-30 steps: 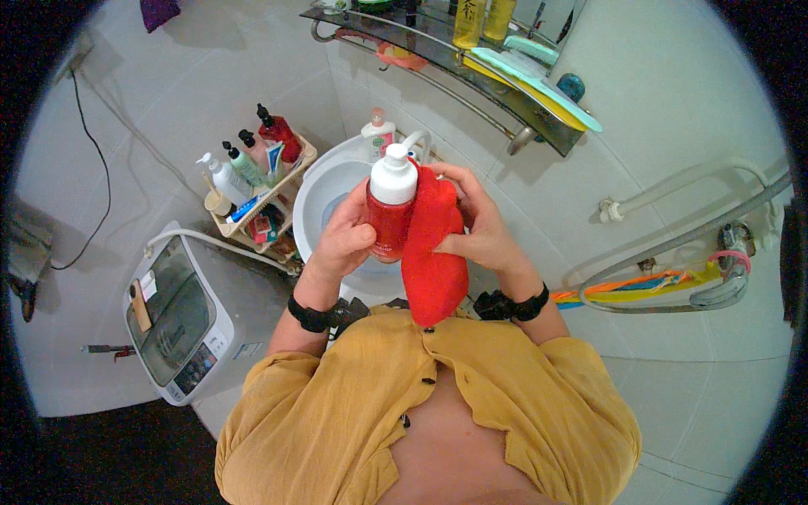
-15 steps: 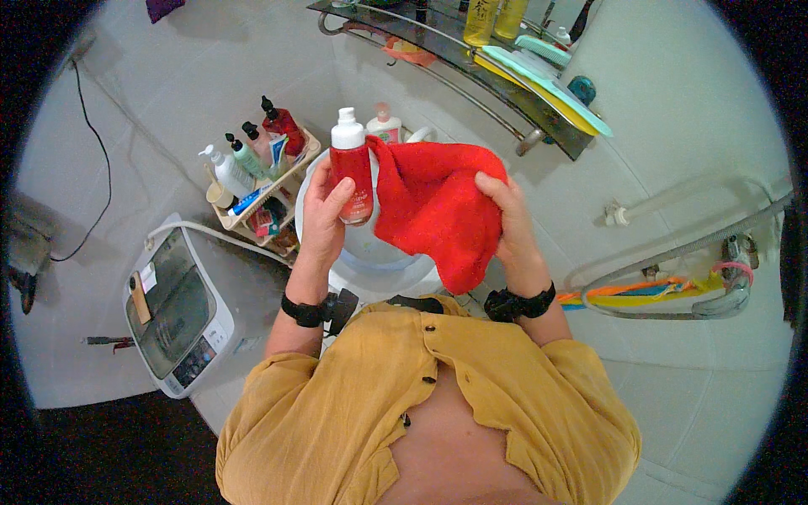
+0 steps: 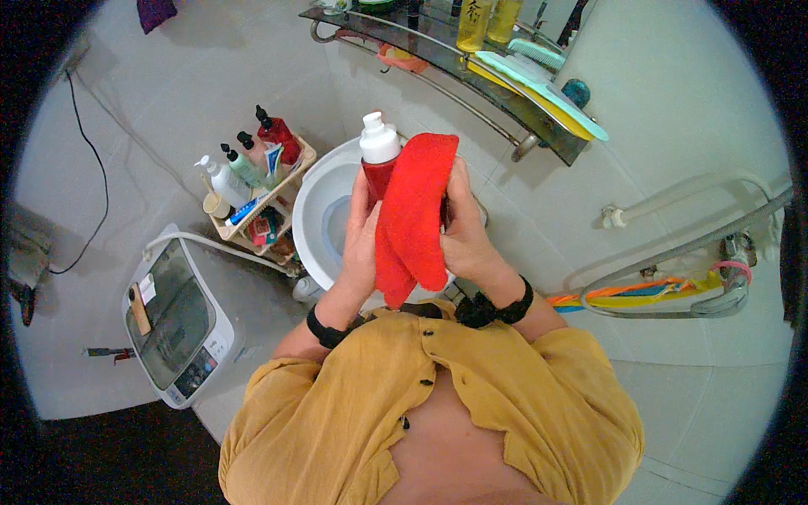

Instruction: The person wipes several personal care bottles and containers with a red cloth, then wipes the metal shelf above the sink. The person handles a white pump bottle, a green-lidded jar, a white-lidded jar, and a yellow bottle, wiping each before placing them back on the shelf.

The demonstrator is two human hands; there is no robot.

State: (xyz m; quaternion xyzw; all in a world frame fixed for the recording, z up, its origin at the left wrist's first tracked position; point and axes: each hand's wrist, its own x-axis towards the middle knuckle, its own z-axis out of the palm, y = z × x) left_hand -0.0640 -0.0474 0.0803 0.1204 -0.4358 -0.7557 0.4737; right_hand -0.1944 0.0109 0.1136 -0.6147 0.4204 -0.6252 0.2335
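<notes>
In front of my chest, my left hand [image 3: 360, 240] is wrapped round a red pump bottle with a white top [image 3: 380, 145]. A bright red cloth [image 3: 418, 210] lies over the bottle's right side and hides much of it. My right hand [image 3: 467, 227] grips the cloth from the right, pressing it against the bottle; some of its fingers are behind the cloth. Below both hands is a white washbasin [image 3: 313, 198].
Left of the basin stands a beige rack [image 3: 278, 206] with several bottles and tubes. A grey-white washing machine [image 3: 189, 311] is at the left. A dark glass shelf [image 3: 421, 34] juts from the wall ahead. At the right runs a grey hose [image 3: 606, 311].
My hands have come together. The cloth, held out to the right before, now lies folded against the bottle, which has moved a little right.
</notes>
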